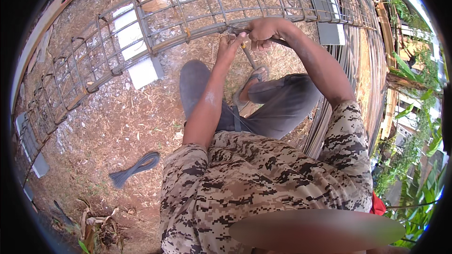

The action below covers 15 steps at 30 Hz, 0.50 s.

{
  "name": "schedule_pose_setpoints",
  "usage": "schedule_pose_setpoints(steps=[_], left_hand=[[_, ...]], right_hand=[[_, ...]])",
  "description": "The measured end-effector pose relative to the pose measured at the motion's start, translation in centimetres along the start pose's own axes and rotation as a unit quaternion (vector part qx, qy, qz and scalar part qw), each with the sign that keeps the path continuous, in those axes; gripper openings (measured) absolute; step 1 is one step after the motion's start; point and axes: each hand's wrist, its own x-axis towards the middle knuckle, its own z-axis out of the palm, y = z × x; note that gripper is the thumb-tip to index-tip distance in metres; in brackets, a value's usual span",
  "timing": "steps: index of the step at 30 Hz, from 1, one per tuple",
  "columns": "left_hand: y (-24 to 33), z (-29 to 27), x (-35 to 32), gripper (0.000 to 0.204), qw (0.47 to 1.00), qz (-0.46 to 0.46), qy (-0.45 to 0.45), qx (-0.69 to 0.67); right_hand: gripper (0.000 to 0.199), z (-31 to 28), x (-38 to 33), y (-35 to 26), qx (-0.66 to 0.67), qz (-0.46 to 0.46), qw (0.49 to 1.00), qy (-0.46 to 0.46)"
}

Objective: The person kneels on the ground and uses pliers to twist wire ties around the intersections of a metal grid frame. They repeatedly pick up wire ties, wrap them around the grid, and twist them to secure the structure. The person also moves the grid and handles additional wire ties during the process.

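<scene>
A long cage of steel reinforcing bars (202, 5) stretches across the far side, its near lower bar just beyond my hands. My left hand (229, 47) is closed at that bar, thumb and fingers drawn together; what they pinch is too small to make out. Beside it my right hand (267, 32) curls, knuckles up, around a dark rod-like tool (281, 42), which sticks out to the right under the wrist. Another dark shaft with a yellow band (244, 46) slants down between the hands toward my foot; whether it belongs to the same tool I cannot tell.
White-faced blocks (143, 73) and grey ones (331, 34) support the cage. A bundle of grey tie wire (135, 169) lies on the dry, leaf-strewn ground at left. Stacked long wooden strips (365, 80) run along the right, with green plants beyond. My sandalled foot (249, 84) is below my hands.
</scene>
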Motion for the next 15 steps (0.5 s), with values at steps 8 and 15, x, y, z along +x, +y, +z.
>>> schedule_pose_setpoints(steps=[8,15], left_hand=[[1.3,2.9,-0.1,0.043,0.973,-0.1,-0.122,-0.167],[3.7,6.2,-1.7,0.031,0.857,-0.084,-0.136,-0.491]], right_hand=[[0.021,-1.3,1.2,-2.5,-0.118,-0.01,0.993,-0.008],[0.022,-0.9,1.0,-4.1,-0.271,-0.008,0.961,0.061]])
